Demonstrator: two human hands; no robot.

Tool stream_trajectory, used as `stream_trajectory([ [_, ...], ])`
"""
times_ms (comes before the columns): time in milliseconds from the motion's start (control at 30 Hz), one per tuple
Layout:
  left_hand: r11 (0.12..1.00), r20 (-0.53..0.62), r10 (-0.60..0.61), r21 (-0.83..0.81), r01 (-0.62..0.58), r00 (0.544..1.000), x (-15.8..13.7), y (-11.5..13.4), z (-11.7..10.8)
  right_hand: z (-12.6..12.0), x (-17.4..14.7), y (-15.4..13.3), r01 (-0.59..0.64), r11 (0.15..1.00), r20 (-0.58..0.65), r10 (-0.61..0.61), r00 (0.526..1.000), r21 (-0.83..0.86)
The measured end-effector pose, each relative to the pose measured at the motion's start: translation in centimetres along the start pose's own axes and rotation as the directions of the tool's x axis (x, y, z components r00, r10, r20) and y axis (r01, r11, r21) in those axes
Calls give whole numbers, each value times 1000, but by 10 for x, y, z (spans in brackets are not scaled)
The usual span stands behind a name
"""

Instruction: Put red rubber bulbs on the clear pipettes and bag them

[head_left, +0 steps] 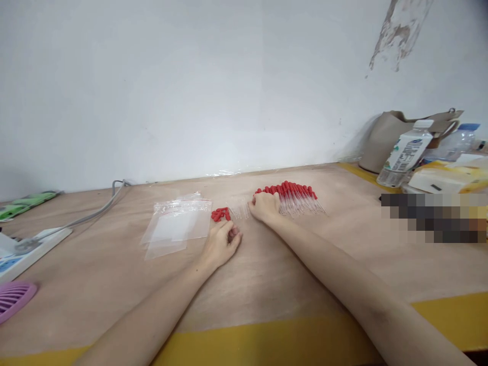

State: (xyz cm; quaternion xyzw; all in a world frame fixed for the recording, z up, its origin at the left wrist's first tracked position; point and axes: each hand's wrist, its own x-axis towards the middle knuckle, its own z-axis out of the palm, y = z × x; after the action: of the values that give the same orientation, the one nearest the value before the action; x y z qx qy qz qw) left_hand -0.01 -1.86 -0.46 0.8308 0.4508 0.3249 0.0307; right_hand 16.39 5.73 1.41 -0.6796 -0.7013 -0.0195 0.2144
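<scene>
Several glass droppers with red rubber bulbs lie side by side in a row, their clear tubes pointing toward me. My right hand rests at the left end of this row, fingers bent down and closed; whatever they grip is hidden. Left of it lie several bare clear tubes. A small pile of loose red rubber bulbs sits just beyond my left hand. That hand is on the table, its fingers curled in toward the thumb, and I cannot make out what is in them.
Clear zip bags lie left of the bulbs. Farther left are a power strip with a grey cable, a pink slatted object and a green item. A bottle and a beige pitcher stand at right.
</scene>
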Motion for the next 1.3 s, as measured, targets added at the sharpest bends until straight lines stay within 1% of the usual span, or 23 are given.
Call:
stream_trajectory([
  [100, 989, -153, -80, 110, 98, 985, 2, -6, -7, 1, 5, -14, -21, 1000, 57, 22, 998, -13],
  [167, 976, -194, -108, 165, 141, 975, 3, -12, -10, 2, 10, -21, -51, 999, 92, 51, 994, -11],
  [300, 960, -170, -138, 221, 174, 976, 5, -20, -13, 2, 17, -30, -98, 995, 181, 98, 979, -7],
  [467, 951, -125, -194, 221, 218, 973, 6, -22, -13, -1, 22, -36, -142, 990, 261, 139, 955, -8],
  [533, 951, -115, -170, 242, 193, 979, 4, -19, -14, -1, 24, -37, -160, 987, 284, 156, 946, -7],
  [600, 957, -106, -110, 256, 134, 988, 1, -15, -14, -2, 25, -38, -172, 985, 302, 164, 939, -2],
  [733, 982, -83, 30, 190, -14, 996, -5, -7, -9, -5, 24, -40, -170, 985, 309, 154, 938, 25],
  [800, 985, -60, 71, 160, -61, 996, -7, -6, -6, -10, 21, -40, -152, 987, 300, 131, 945, 48],
  [867, 985, -40, 84, 155, -77, 996, -7, -7, -4, -17, 16, -37, -118, 990, 278, 93, 956, 76],
  [933, 986, -41, 82, 149, -75, 996, -7, -8, -5, -26, 7, -29, -75, 992, 240, 47, 970, 106],
  [1033, 995, -52, 41, 91, -36, 998, -7, -6, -6, -37, -13, -3, -7, 989, 158, -16, 987, 145],
  [1067, 998, -47, 20, 58, -17, 999, -7, -5, -6, -39, -22, 8, 34, 985, 126, -55, 990, 167],
  [1100, 1000, -39, 0, 26, 1, 999, -7, -3, -6, -40, -31, 20, 110, 967, 68, -129, 989, 229],
  [1167, 999, -24, -22, -24, 22, 999, -6, 1, -5, -39, -48, 40, 271, 904, -12, -283, 959, 331],
  [1233, 998, -25, -22, -57, 20, 999, -5, 5, -3, -36, -64, 55, 366, 854, -83, -362, 928, 369],
  [1300, 996, -29, -14, -88, 11, 999, -4, 8, -1, -32, -77, 63, 448, 814, -146, -425, 893, 370],
])
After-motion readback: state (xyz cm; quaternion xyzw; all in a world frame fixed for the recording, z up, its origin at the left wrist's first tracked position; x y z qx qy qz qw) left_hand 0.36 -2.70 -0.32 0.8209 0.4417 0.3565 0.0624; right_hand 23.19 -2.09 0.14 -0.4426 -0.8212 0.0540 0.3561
